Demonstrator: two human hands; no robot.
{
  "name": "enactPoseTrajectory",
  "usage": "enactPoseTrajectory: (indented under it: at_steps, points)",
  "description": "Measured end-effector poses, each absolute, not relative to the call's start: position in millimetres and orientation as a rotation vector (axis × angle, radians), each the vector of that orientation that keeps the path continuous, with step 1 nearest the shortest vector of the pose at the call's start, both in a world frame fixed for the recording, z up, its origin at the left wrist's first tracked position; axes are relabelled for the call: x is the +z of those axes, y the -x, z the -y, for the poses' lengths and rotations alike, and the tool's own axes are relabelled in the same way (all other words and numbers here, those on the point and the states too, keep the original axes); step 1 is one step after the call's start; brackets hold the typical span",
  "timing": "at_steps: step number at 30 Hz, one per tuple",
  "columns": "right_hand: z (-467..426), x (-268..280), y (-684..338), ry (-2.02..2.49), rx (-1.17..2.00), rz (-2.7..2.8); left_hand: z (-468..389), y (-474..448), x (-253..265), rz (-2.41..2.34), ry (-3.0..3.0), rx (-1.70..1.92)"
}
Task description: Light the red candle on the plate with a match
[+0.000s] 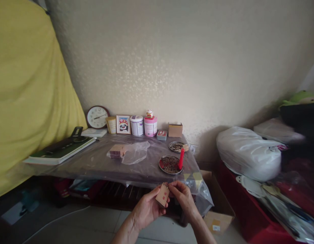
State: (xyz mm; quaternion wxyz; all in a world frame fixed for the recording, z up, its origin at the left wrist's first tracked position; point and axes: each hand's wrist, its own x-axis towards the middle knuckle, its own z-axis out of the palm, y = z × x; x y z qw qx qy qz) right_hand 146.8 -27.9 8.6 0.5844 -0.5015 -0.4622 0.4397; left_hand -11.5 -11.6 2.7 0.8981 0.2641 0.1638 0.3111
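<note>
My left hand (147, 208) holds a small brown cardboard box (162, 195) in front of the table's near edge. The fingers of my right hand (183, 196) pinch the box's top end. Both hands are low in the view, below the plastic-covered table (96, 162). Just beyond them a red candle (181, 158) stands on a round metal plate (169, 165). A stack of similar small boxes (116, 151) lies mid-table beside a crumpled clear bag (135, 152).
Along the wall stand a round clock (97, 117), a framed picture (123, 124), two tins (143, 125) and a cardboard box (175, 130). A second plate (176, 146) sits behind the candle. A flat scale (60, 149) lies left. White bags (248, 152) pile at right.
</note>
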Motion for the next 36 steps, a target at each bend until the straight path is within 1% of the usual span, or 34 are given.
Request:
enactPoseTrajectory:
  at_steps: [8,15,21,36]
  points:
    - [30.4,9.3,-152.4,1.248,0.880,1.280,7.3,14.9,2.1,-0.331,-0.572,0.636]
    - [37.0,20.2,-154.5,1.285,0.730,1.570,6.0,13.3,0.9,-0.532,-0.758,0.729]
    - [40.2,20.8,-157.4,1.323,0.700,1.729,7.6,11.5,2.0,-0.630,-0.935,0.739]
    - [45.1,25.9,-157.5,1.336,0.599,1.866,5.6,11.6,1.2,-0.694,-0.977,0.719]
